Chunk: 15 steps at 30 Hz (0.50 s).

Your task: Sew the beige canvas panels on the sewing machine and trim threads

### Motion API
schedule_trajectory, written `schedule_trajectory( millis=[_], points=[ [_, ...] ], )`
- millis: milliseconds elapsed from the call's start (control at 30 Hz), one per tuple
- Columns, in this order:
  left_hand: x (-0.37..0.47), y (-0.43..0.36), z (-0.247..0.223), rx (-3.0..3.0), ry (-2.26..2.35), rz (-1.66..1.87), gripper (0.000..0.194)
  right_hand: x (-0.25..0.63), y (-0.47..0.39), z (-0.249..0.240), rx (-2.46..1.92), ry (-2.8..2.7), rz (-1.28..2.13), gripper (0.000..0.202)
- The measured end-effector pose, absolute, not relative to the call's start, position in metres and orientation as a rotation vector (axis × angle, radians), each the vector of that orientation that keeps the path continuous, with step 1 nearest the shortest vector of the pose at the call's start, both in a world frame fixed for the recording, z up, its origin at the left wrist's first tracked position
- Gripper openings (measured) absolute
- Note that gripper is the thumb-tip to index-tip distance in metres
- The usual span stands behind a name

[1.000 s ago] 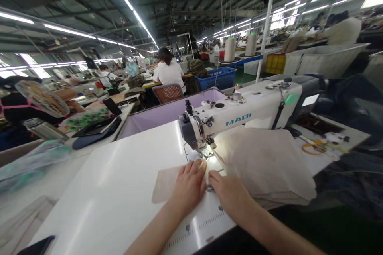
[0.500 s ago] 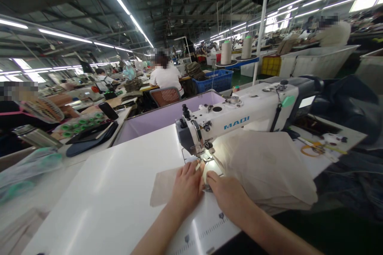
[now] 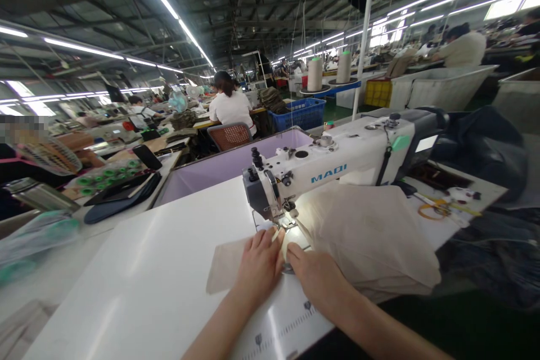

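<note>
At the white sewing machine (image 3: 329,160), both hands work close in front of the lit presser foot (image 3: 288,221). My left hand (image 3: 261,261) rests on a piece of beige fabric (image 3: 221,270), its thumb and forefinger closed on a pale folded edge just before the foot. My right hand (image 3: 314,270) pinches the fabric's near edge beside it, with the fingertips partly hidden. A larger spread of beige cloth (image 3: 367,236) lies bunched to the right, under the machine's arm. The needle itself is too small to make out.
Yellow-handled scissors (image 3: 434,209) lie on the machine table's right end. Two thread cones (image 3: 314,74) stand behind the machine. A lilac bin (image 3: 219,166) borders the white tabletop (image 3: 139,270) at the back. A co-worker (image 3: 230,104) sits farther off.
The whole view has shifted slightly, so everything sits a little farther left. Both hands keep nearly the same place at the presser foot, and the fabric has hardly moved.
</note>
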<state>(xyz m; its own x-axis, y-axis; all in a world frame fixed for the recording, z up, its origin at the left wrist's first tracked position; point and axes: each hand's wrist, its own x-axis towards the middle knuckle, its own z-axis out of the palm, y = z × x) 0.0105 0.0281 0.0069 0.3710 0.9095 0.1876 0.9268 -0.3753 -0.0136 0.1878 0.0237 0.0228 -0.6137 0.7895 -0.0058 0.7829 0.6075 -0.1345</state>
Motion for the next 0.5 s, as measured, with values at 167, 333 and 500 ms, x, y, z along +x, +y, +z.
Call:
schedule_trajectory(
  millis=[167, 333, 500],
  points=[
    [0.011, 0.029, 0.006, -2.499, -1.666, -0.247, 0.041, 0.187, 0.024, 0.019, -1.349, -2.769, 0.135, 0.034],
    [0.008, 0.016, 0.010, -2.621, -1.562, -0.295, 0.039, 0.192, 0.018, 0.015, -1.295, -2.773, 0.129, 0.038],
    [-0.001, 0.003, 0.011, -2.779, -1.324, -0.394, 0.041, 0.193, 0.012, 0.012, -1.287, -2.779, 0.105, 0.043]
  ],
)
